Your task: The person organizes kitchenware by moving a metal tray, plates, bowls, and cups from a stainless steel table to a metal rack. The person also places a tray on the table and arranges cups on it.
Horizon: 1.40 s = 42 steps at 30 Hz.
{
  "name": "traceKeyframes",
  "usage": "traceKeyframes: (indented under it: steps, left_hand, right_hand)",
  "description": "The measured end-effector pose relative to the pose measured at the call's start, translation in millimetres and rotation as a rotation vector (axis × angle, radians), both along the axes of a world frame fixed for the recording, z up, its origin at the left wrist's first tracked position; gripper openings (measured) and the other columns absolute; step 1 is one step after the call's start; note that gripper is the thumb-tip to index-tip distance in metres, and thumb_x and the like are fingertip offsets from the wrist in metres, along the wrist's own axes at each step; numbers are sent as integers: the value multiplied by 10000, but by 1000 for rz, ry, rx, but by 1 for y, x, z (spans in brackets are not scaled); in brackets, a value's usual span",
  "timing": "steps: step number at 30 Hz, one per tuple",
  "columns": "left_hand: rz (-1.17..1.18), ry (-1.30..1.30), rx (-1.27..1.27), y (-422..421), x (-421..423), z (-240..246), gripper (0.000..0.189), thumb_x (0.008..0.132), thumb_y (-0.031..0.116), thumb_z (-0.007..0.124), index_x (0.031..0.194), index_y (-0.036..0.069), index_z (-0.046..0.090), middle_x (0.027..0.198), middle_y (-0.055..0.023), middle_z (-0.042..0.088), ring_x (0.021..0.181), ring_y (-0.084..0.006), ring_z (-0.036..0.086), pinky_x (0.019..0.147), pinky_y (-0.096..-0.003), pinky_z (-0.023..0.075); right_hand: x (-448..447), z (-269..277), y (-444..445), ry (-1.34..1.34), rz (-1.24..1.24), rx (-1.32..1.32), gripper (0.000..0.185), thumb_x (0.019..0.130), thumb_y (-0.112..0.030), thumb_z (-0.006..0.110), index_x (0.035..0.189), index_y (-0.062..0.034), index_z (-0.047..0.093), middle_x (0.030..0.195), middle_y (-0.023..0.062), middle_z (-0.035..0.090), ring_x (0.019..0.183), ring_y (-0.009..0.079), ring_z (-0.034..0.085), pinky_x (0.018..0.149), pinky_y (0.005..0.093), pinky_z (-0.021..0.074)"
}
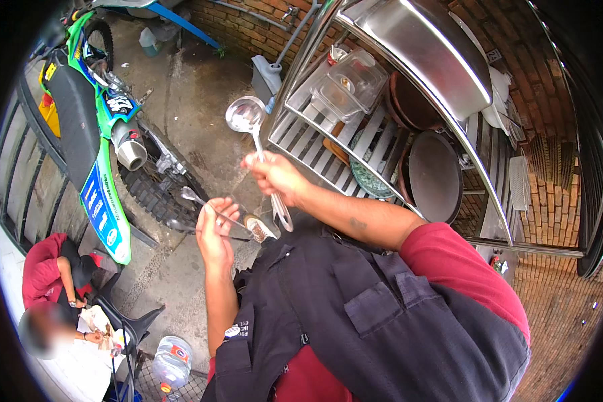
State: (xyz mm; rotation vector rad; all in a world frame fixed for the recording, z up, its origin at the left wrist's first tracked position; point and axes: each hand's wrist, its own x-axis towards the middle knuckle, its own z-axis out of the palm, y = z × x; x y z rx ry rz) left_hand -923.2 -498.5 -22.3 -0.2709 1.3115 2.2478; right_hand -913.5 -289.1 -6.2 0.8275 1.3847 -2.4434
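My right hand (276,176) grips a steel ladle (245,116) by its handle, with the shiny bowl up and the handle's end hanging below the fist. To the left, my left hand (216,231) is closed around the thin handles of two metal spoons. One spoon's bowl (190,195) sticks out past the fingers, and the other spoon (176,225) lies lower and looks blurred. Both hands are in front of my dark vest (321,301), apart from each other.
A metal shelf rack (326,133) on the right holds clear plastic containers (352,85), a round dark pan (434,176) and a steel vessel (427,50). A dirt bike (75,105) stands left. Lower left are a seated person (45,281), a chair (130,321) and a water jug (173,359).
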Motion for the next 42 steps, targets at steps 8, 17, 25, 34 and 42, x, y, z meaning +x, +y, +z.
traceKeyframes:
  steps: [8, 17, 25, 34, 42]
  left_hand:
    - [-46, -237, 364, 38, -38, -22, 348, 1037, 383, 519, 1032, 43, 595, 938, -90, 665, 816, -200, 645, 695, -327, 522]
    - [86, -239, -56, 80, -76, -29, 292, 932, 285, 725, 1085, 106, 552, 902, -16, 609, 788, -152, 608, 670, -327, 528]
    - [217, -134, -189, 112, -189, -11, 311, 984, 367, 653, 960, 74, 552, 764, 3, 525, 617, -130, 541, 558, -294, 465]
    - [103, -4, -25, 130, -296, 7, 233, 917, 274, 738, 910, 108, 574, 833, -10, 584, 765, -164, 625, 713, -325, 515]
    - [161, -56, -237, 147, -389, -24, 295, 892, 230, 776, 914, 93, 516, 775, -10, 560, 694, -126, 566, 653, -311, 492]
  right_hand:
    - [11, -14, -32, 272, 488, 837, 707, 882, -442, 731, 1416, -32, 511, 1229, 124, 672, 1148, 216, 627, 983, 363, 476]
    - [-28, -40, -6, 251, 819, 1074, 713, 905, -445, 604, 1390, 36, 399, 1045, 314, 673, 982, 505, 646, 841, 544, 521]
    - [-129, -19, 26, 191, 759, 541, 424, 974, -288, 575, 1243, 26, 484, 866, 263, 652, 843, 369, 692, 759, 475, 536]
    - [-230, -27, 50, 479, 585, 810, 368, 1006, -350, 572, 1131, -9, 514, 894, 223, 644, 868, 367, 678, 743, 447, 494]
    - [-329, -49, 57, 306, 551, 528, 372, 997, -341, 559, 1130, 3, 510, 950, 271, 660, 918, 474, 643, 802, 499, 506]
